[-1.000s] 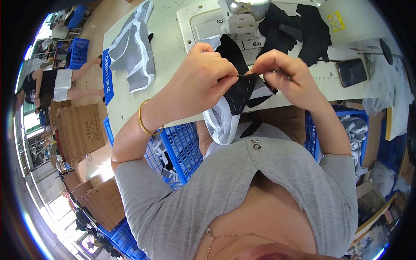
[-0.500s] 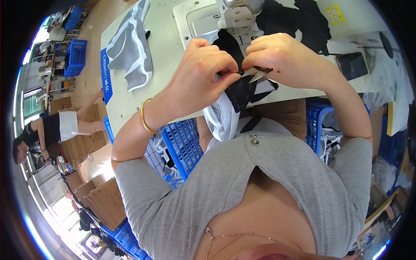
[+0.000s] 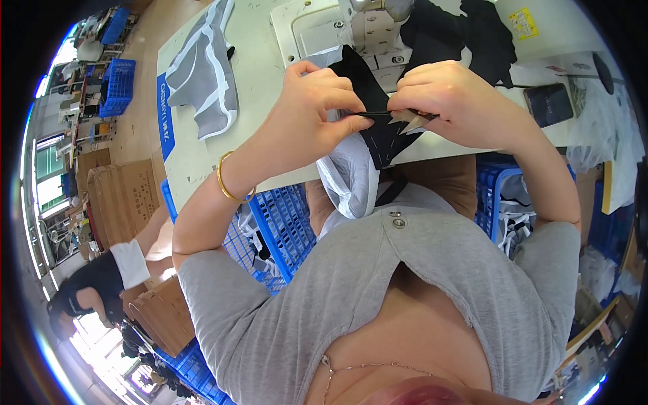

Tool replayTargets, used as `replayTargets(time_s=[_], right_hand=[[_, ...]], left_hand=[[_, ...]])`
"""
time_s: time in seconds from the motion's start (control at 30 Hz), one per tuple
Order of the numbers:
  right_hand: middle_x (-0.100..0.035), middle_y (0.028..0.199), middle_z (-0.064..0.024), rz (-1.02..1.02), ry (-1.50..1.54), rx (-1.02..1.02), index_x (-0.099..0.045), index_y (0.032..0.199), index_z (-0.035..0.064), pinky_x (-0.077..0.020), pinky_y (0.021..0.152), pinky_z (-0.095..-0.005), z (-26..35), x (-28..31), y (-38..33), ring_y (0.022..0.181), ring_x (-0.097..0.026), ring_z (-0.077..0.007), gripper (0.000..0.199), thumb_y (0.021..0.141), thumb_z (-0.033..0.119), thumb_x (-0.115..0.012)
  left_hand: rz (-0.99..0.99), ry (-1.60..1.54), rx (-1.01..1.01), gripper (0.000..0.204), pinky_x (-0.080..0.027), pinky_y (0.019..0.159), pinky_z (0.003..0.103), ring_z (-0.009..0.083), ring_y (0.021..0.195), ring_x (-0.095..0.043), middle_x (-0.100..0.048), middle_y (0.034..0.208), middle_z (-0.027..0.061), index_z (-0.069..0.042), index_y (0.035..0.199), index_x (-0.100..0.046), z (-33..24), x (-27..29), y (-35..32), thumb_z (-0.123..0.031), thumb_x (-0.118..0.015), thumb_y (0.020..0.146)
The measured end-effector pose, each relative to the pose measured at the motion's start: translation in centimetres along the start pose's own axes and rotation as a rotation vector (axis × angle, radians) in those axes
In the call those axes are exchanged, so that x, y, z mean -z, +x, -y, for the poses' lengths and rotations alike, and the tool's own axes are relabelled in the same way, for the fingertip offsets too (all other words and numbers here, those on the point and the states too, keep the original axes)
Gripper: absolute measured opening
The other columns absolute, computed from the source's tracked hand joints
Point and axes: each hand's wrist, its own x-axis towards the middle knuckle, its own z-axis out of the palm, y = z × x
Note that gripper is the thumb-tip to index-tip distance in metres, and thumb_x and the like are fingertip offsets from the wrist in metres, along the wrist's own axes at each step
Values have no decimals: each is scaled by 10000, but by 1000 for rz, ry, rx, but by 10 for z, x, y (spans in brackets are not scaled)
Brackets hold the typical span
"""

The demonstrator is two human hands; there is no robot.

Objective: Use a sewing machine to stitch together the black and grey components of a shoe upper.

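Note:
Between my two hands a thin black strip (image 3: 376,114) is stretched level above the table's near edge. My left hand (image 3: 316,111) pinches its left end between thumb and fingers. Closed fingers of my right hand (image 3: 455,101) grip its other end, along with small metal thread snips (image 3: 414,124) whose pointed blades stick out below the fingers. Just beneath hangs a black fabric piece (image 3: 385,147) with white stitch marks, reaching back toward the sewing machine (image 3: 368,27). White-grey padded cloth (image 3: 351,181) adjoins it and droops over the edge toward my lap.
A grey piece with white edging (image 3: 206,74) lies left on the pale table (image 3: 260,145). Black fabric (image 3: 466,40) and a phone (image 3: 549,103) are at right. Blue baskets (image 3: 283,219) with cloth stand under the table. A person (image 3: 101,283) bends beside cartons (image 3: 125,202) at left.
My hands have moved slightly apart, and the black strip now shows taut between them. The snips have shifted right with my right hand. The person at left has moved nearer and bent down.

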Motion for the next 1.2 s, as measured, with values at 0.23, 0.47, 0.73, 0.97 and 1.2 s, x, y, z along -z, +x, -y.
replayTargets(time_s=[0.23, 0.47, 0.73, 0.97, 1.2], right_hand=[[-667, 821, -85, -195, -35, -79, -670, 909, 32, -528, 676, -364, 11, -9, -9, 752, -654, -284, 210, 703, 33, -713], [-695, 793, -149, -542, 287, -391, -693, 977, -11, -522, 615, -301, 33, -34, 7, 667, -678, -256, 168, 840, 83, -721], [-526, 595, 48, -806, 821, -530, -695, 900, 3, -368, 491, -217, 22, -34, 36, 535, -466, -19, 198, 952, 184, -635], [-528, 604, 44, -921, 934, -511, -703, 903, 8, -360, 477, -215, 12, -23, 45, 513, -467, -27, 197, 947, 192, -651], [-560, 631, 22, -936, 1070, -506, -707, 927, 7, -380, 497, -212, 10, -23, 43, 526, -492, -43, 191, 947, 190, -655]], left_hand=[[20, -579, 383, 107, -428, 815, 285, 114, 849, -575, -664, 851, 33, -9, 837, -698, 6, 13, -2, -49, -769, 767], [170, -261, -27, 97, -443, 844, 281, 148, 913, -580, -644, 944, 43, -15, 881, -657, 29, 76, 44, -79, -707, 828], [116, -346, 337, 158, -470, 938, 279, 95, 998, -594, -650, 1033, -3, -44, 1016, -677, 58, 98, 85, -156, -700, 907], [156, 0, 407, 224, -468, 953, 295, 149, 1051, -626, -651, 1160, 52, -28, 1083, -682, 74, 104, 101, -178, -677, 918], [98, 333, 364, 217, -477, 924, 293, 168, 1023, -636, -659, 1135, 61, -26, 1072, -685, 59, 109, 91, -177, -673, 917]])
